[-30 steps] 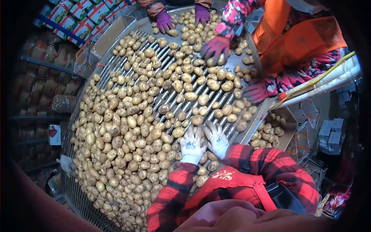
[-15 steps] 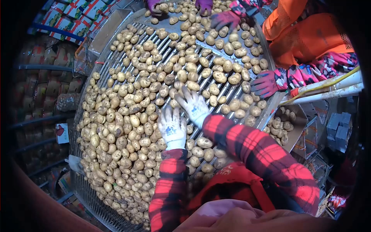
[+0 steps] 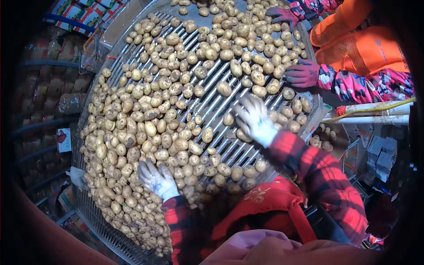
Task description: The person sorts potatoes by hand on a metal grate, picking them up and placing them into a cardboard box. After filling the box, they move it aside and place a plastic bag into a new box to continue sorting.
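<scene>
Markings: the left hand point(image 3: 157, 179) and right hand point(image 3: 256, 120) wear pale gloves with blue print on the back, too blurred to read. The apron point(image 3: 282, 198) is red and bears a pale emblem point(image 3: 258, 193). A white card point(image 3: 64, 140) at left carries a red figure; its lettering is too small to make out. Printed cartons point(image 3: 90, 20) at upper left show red, white and green panels, wording not legible. The orange vest point(image 3: 353, 52) has a faint mark, likewise unreadable.

Potatoes point(image 3: 128, 145): heaped at the left of the rack point(image 3: 212, 110), thinner across the bars, which run from lower left to upper right. The potatoes are mostly oval, with long axes lying in mixed directions. One below the fingers of the right hand slants from upper left to lower right; another, at mid-rack, stands nearly upright in view.

Hands: the left hand lies palm down on the heap, fingers parted and directed to the upper left; what is beneath the palm cannot be told. The right hand is spread over the bars, motion-blurred, with a potato just beside its fingertips; contact cannot be determined. A co-worker's gloved hand point(image 3: 302, 73) rests near the rack's right edge.
</scene>
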`<state>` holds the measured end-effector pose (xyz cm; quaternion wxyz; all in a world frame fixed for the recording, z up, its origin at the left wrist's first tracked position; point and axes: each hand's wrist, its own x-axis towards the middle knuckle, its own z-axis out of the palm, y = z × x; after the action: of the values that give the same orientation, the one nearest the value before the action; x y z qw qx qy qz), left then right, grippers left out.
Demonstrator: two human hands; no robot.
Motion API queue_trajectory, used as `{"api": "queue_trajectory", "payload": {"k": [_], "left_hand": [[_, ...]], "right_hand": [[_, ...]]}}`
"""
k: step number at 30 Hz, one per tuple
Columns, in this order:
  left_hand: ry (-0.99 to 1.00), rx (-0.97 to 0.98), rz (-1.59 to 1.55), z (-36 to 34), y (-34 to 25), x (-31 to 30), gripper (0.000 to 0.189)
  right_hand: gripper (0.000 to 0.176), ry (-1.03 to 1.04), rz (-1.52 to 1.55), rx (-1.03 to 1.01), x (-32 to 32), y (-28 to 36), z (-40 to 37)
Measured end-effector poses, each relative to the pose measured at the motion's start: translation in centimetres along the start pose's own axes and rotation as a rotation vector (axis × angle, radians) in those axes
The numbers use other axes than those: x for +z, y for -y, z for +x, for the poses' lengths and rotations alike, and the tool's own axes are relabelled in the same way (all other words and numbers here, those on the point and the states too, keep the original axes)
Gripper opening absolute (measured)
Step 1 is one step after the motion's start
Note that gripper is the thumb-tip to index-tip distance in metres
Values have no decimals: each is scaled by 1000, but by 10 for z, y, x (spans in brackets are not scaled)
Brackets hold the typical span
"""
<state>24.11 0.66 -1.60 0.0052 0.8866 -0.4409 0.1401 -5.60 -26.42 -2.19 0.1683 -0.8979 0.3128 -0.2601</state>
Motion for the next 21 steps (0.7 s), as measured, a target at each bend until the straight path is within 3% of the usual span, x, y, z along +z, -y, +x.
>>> {"api": "queue_trajectory", "payload": {"k": [3, 6, 8, 10, 14, 17, 19, 21], "left_hand": [[207, -89, 205, 1, -41, -2, 61], [102, -62, -90, -9, -62, 6, 64], [496, -69, -43, -9, -106, -4, 69], [464, -75, -112, -9, -134, 5, 72], [156, 156, -219, -25, -196, 9, 61], [338, 314, -446, -49, -233, -2, 58], [256, 413, -649, -80, -231, -1, 56], [363, 472, -696, -84, -203, -25, 55]], "right_hand": [[44, 194, 66, -4, -16, 29, -69], [44, 331, 114, 7, -41, 42, -122], [49, 384, 119, -72, -47, 39, -139], [50, 331, 62, -34, -43, 44, -144], [50, 322, 44, -42, -40, 43, -152], [45, 367, 15, 29, -38, 44, -159], [46, 401, -15, 55, -37, 41, -162], [46, 365, 2, -23, -36, 43, -161]]}}
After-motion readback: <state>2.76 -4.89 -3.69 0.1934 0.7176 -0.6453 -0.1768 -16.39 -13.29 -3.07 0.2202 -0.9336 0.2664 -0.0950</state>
